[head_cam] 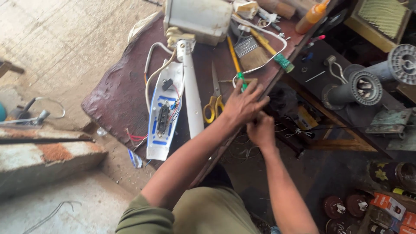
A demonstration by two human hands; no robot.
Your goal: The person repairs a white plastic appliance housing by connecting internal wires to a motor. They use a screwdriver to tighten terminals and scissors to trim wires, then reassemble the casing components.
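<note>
Two hands meet at the bench (121,99) edge: left hand (242,106) fingers closed round a green-handled screwdriver (241,80) just right of the yellow-handled scissors (214,102); right hand (261,130) fingers curled, contents hidden.

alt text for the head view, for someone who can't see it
A person's left hand grips a green-handled tool at the edge of a cluttered workbench, right hand just below it. Yellow-handled scissors and an opened white appliance panel lie alongside.
</note>
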